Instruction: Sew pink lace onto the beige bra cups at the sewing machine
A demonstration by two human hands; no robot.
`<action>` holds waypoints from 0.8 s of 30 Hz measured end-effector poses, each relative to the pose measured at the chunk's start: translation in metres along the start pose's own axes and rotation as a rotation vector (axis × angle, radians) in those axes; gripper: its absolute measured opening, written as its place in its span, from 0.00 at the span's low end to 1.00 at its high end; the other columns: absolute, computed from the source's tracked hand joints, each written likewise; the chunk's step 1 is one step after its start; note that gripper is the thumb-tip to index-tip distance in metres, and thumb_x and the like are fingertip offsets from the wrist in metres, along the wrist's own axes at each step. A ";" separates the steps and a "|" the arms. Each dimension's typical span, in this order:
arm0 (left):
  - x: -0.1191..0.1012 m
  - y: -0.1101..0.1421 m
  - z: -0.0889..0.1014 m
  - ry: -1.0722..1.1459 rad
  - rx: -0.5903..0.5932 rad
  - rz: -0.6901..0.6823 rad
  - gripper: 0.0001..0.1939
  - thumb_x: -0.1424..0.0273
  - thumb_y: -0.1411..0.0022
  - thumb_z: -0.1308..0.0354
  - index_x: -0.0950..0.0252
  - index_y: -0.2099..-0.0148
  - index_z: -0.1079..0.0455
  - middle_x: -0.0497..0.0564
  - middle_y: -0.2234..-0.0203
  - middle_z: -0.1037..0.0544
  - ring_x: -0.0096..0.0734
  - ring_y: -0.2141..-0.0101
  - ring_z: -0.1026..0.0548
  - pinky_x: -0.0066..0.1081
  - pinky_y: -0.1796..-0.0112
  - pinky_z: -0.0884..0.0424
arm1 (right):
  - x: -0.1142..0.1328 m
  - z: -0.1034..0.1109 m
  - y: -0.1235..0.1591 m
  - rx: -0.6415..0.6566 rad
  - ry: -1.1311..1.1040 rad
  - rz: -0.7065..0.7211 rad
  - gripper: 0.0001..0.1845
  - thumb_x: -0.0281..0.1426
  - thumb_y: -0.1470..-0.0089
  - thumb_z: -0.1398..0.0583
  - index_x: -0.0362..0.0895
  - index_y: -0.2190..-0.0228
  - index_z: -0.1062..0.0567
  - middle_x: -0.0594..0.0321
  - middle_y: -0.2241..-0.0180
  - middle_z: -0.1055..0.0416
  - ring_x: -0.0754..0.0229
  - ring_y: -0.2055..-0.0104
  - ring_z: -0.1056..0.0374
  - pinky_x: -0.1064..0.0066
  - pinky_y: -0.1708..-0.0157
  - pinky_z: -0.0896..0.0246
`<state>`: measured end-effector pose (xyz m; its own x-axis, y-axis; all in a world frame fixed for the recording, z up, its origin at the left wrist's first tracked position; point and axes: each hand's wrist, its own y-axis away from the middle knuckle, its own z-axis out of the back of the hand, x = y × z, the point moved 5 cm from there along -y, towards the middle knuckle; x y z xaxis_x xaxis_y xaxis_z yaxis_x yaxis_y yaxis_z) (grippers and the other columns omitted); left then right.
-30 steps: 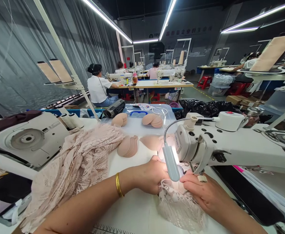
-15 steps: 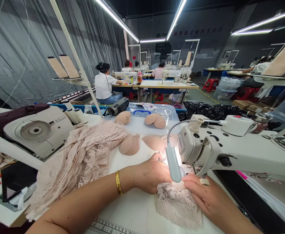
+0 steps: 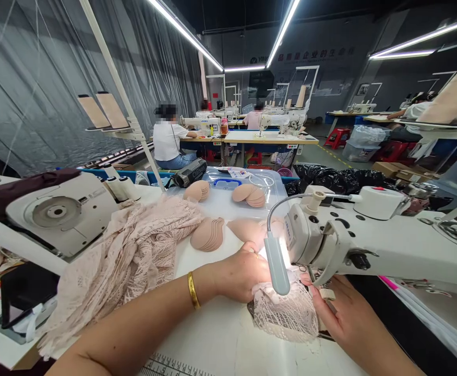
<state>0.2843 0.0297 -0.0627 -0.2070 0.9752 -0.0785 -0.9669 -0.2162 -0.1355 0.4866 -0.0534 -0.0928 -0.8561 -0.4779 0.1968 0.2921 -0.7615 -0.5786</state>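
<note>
Pale pink lace fabric point(image 3: 285, 316) lies under the head of a white sewing machine point(image 3: 304, 232), its front edge hanging toward me. My left hand point(image 3: 248, 274) is closed on the left side of the lace; its fingertips are partly hidden behind the small grey lamp point(image 3: 277, 266). On the right side, my right hand point(image 3: 341, 305) pinches the lace edge close to the needle area, with a light band around one finger. The needle itself is hidden by the lamp and the machine head. Just beyond my left hand lies a beige bra cup point(image 3: 244, 230).
A heap of pink lace point(image 3: 134, 250) covers the table on my left. Stacked beige cups point(image 3: 208, 234) lie beyond my left forearm, and more cups point(image 3: 250, 195) rest on a clear plastic box point(image 3: 216, 201). A second machine point(image 3: 60, 209) stands far left. Co-workers sit farther back.
The lace has shifted away from me, further under the machine. My right hand has moved slightly right and forward, and my left hand slightly forward. A metal tip seen by my left hand is no longer visible.
</note>
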 end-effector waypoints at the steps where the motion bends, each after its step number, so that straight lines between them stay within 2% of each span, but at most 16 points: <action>1: -0.001 0.000 0.000 0.045 0.006 -0.010 0.05 0.76 0.38 0.42 0.61 0.62 0.29 0.47 0.62 0.17 0.37 0.62 0.25 0.42 0.55 0.42 | 0.001 0.000 0.000 0.005 -0.011 -0.006 0.09 0.26 0.32 0.48 0.50 0.62 0.30 0.59 0.64 0.24 0.52 0.58 0.24 0.67 0.67 0.26; 3: -0.003 0.000 0.001 0.127 0.022 -0.018 0.06 0.77 0.36 0.43 0.61 0.60 0.30 0.47 0.60 0.17 0.38 0.61 0.25 0.43 0.53 0.42 | 0.002 0.000 0.000 0.007 -0.035 0.004 0.10 0.26 0.32 0.48 0.50 0.57 0.29 0.58 0.61 0.23 0.51 0.55 0.23 0.65 0.62 0.25; 6: -0.003 0.001 0.002 0.160 0.035 0.003 0.05 0.77 0.37 0.43 0.61 0.61 0.31 0.47 0.59 0.18 0.38 0.60 0.25 0.44 0.51 0.43 | 0.004 -0.001 0.000 -0.004 -0.069 -0.001 0.10 0.25 0.31 0.48 0.49 0.56 0.28 0.57 0.60 0.22 0.50 0.54 0.23 0.63 0.62 0.26; 10: 0.000 0.004 0.003 0.197 0.061 0.025 0.06 0.79 0.36 0.44 0.62 0.64 0.34 0.46 0.61 0.19 0.35 0.61 0.27 0.42 0.50 0.43 | 0.014 -0.001 -0.001 -0.022 -0.096 0.034 0.11 0.24 0.30 0.47 0.49 0.61 0.28 0.59 0.62 0.21 0.52 0.60 0.24 0.62 0.61 0.28; 12: 0.000 0.006 0.005 0.227 0.061 0.035 0.07 0.79 0.37 0.45 0.61 0.62 0.33 0.46 0.61 0.19 0.36 0.60 0.26 0.42 0.49 0.43 | 0.024 0.000 -0.003 -0.011 -0.113 0.071 0.12 0.23 0.30 0.48 0.49 0.57 0.26 0.61 0.62 0.19 0.54 0.63 0.25 0.61 0.58 0.29; 15: 0.000 0.008 0.008 0.250 0.046 0.062 0.11 0.79 0.37 0.44 0.58 0.55 0.30 0.47 0.56 0.19 0.41 0.53 0.25 0.44 0.47 0.44 | 0.042 0.000 -0.007 0.071 -0.179 0.121 0.15 0.25 0.29 0.47 0.49 0.46 0.28 0.60 0.53 0.19 0.55 0.56 0.23 0.60 0.50 0.31; 18: -0.003 0.008 0.005 0.156 0.068 0.192 0.12 0.75 0.35 0.43 0.57 0.51 0.28 0.52 0.54 0.21 0.47 0.52 0.26 0.46 0.50 0.42 | 0.054 -0.008 -0.011 0.158 -0.183 0.139 0.16 0.33 0.29 0.39 0.49 0.43 0.30 0.60 0.47 0.21 0.53 0.46 0.26 0.62 0.46 0.33; 20: -0.008 0.008 0.000 0.099 0.110 0.297 0.10 0.71 0.34 0.42 0.60 0.51 0.28 0.55 0.54 0.22 0.49 0.53 0.27 0.47 0.51 0.40 | 0.053 -0.017 -0.012 0.202 -0.096 0.091 0.15 0.32 0.33 0.36 0.49 0.46 0.29 0.63 0.53 0.21 0.54 0.50 0.26 0.65 0.51 0.33; 22: -0.015 0.010 -0.003 0.088 0.134 0.352 0.12 0.66 0.34 0.39 0.61 0.49 0.29 0.58 0.52 0.23 0.51 0.53 0.27 0.48 0.49 0.37 | 0.048 -0.024 -0.010 0.217 -0.012 0.037 0.12 0.23 0.35 0.42 0.49 0.53 0.26 0.65 0.63 0.24 0.56 0.61 0.28 0.65 0.58 0.34; 24: -0.021 0.013 -0.003 0.102 0.143 0.344 0.19 0.59 0.35 0.35 0.62 0.46 0.30 0.60 0.49 0.24 0.53 0.50 0.28 0.48 0.47 0.36 | 0.040 -0.028 -0.007 0.200 0.023 0.009 0.18 0.17 0.38 0.48 0.48 0.59 0.25 0.65 0.68 0.27 0.55 0.67 0.33 0.64 0.62 0.36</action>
<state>0.2762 0.0068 -0.0654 -0.5138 0.8356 -0.1944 -0.8562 -0.5138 0.0546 0.4383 -0.0549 -0.1032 -0.8617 -0.4771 0.1728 0.3770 -0.8298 -0.4114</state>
